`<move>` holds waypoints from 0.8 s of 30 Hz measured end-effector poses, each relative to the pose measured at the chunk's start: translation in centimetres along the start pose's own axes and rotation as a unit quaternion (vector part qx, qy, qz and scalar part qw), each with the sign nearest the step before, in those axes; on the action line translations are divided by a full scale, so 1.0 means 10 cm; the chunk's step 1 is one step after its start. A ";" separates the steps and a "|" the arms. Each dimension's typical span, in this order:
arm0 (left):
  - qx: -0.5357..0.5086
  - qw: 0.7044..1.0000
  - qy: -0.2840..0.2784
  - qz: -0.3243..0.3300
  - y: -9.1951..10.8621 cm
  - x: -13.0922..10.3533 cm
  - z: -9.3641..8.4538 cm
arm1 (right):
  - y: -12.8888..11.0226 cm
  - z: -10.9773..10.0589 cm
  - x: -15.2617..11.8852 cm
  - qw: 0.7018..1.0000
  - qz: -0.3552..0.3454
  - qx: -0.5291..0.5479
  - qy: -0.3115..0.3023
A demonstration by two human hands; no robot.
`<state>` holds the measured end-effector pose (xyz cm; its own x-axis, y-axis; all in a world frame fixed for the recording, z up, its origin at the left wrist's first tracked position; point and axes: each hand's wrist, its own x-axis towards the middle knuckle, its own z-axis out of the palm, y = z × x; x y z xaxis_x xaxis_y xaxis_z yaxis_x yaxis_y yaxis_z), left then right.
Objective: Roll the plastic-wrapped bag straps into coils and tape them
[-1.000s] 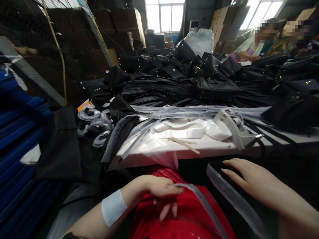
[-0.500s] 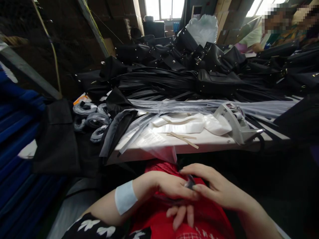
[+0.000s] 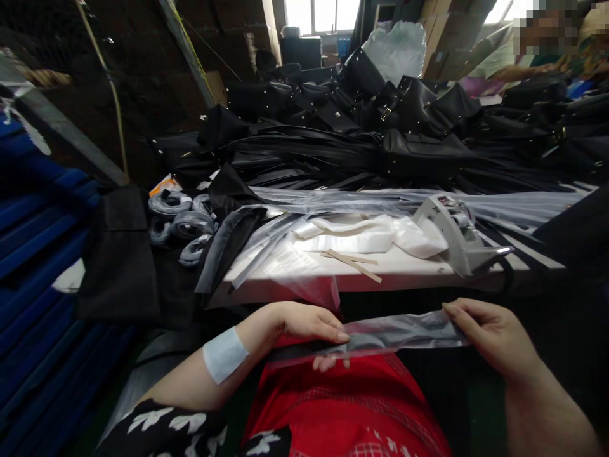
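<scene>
My left hand point(image 3: 311, 327) is closed around a narrow clear plastic sleeve point(image 3: 399, 331) with a dark strap inside, thumb on top and fingertips showing below. My right hand point(image 3: 490, 333) pinches the sleeve's other end between thumb and fingers. The sleeve stretches level between both hands, above the red apron point(image 3: 352, 406) on my lap. Just beyond, the white table point(image 3: 399, 273) carries a stack of white plastic bags point(image 3: 347, 238), two crossed tan strips point(image 3: 352, 261) and a grey-white tape dispenser point(image 3: 451, 235).
Long sleeved straps point(image 3: 342, 202) lie across the table. Behind them is a heap of black bags point(image 3: 428, 152). Coiled straps in plastic point(image 3: 193, 225) sit at left, near blue stacked material point(image 3: 42, 254). A co-worker's arm point(image 3: 518, 73) shows at far right.
My right hand has moved away to the right from my left hand. The plastic sleeve, bunched between the hands before, is now drawn out straight.
</scene>
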<state>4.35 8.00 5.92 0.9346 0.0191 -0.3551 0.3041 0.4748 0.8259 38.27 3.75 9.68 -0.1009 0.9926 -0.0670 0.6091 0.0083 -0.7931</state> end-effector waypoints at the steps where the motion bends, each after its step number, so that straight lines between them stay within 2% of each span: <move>1: -0.005 1.000 0.018 0.000 -0.01 0.01 0.02 | -0.06 0.04 0.01 0.999 -0.011 -0.018 -0.040; 5: 0.016 0.997 0.075 0.001 -0.01 0.13 0.09 | -0.37 0.39 -0.01 0.971 -0.043 -0.096 -0.216; 7: 0.037 0.997 0.068 0.002 -0.02 0.25 0.11 | -0.54 0.62 -0.05 0.957 -0.044 -0.127 -0.257; 10: 0.039 0.999 0.028 0.009 -0.05 0.40 0.13 | -0.68 0.86 -0.11 0.951 -0.045 -0.102 -0.289; 13: 0.037 0.999 -0.027 -0.018 -0.09 0.34 0.09 | -0.64 0.83 -0.11 0.949 -0.033 -0.094 -0.298; 15: 0.053 0.994 -0.060 -0.068 -0.09 0.16 0.04 | -0.55 0.69 -0.08 0.954 -0.024 -0.111 -0.277; 17: 0.063 0.990 -0.065 -0.108 -0.07 -0.06 0.01 | -0.46 0.52 -0.04 0.961 -0.021 -0.107 -0.254; 19: 0.054 0.993 -0.027 -0.101 -0.02 -0.27 0.00 | -0.41 0.38 0.00 0.967 -0.021 -0.087 -0.237; 20: 0.046 0.996 0.012 -0.081 0.01 -0.35 0.01 | -0.41 0.33 0.01 0.970 -0.020 -0.072 -0.232; 22: 0.022 0.993 0.118 -0.017 0.07 -0.46 0.08 | -0.43 0.28 0.04 0.972 -0.021 -0.032 -0.233; 24: -0.020 0.982 0.182 0.056 0.14 -0.52 0.17 | -0.46 0.30 0.06 0.968 -0.027 0.008 -0.248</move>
<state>0.29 7.04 9.68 0.8324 0.3825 -0.4010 0.1881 0.4857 0.8537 33.08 3.94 11.48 -0.5003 0.8103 -0.3052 0.5805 0.0524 -0.8126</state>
